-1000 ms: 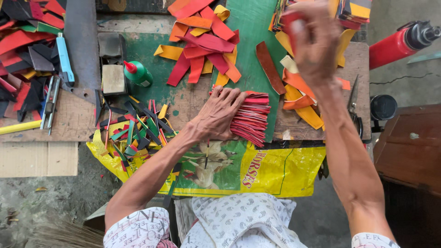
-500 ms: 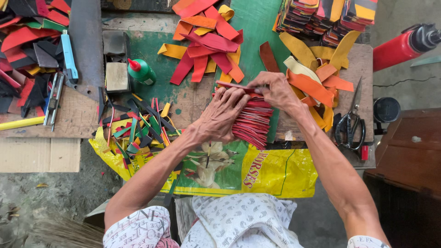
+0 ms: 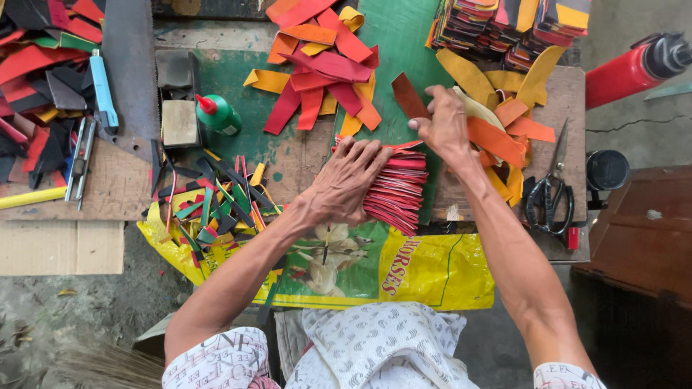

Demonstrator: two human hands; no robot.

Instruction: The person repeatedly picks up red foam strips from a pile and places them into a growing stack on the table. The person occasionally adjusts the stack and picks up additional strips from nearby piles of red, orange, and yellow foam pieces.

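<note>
My left hand point(image 3: 346, 180) lies flat with spread fingers on a fanned stack of red strips point(image 3: 398, 193) at the front of the green work board point(image 3: 404, 43). My right hand point(image 3: 443, 124) hovers just beyond the stack's far end, fingers curled, next to a brown strip point(image 3: 407, 95) and the orange and yellow pieces point(image 3: 501, 122). Whether the right hand pinches a strip is hidden by its own fingers.
A heap of red, orange and yellow strips point(image 3: 317, 61) lies at the back. A green glue bottle point(image 3: 218, 115), black scissors point(image 3: 551, 198), narrow offcuts point(image 3: 213, 198), stacked cut pieces point(image 3: 512, 21), a red cylinder point(image 3: 631, 68) and a yellow sack point(image 3: 425, 266) surround the board.
My right hand came down from the stacked pieces at the back right to the far end of the red stack. My left hand stayed pressed on the stack.
</note>
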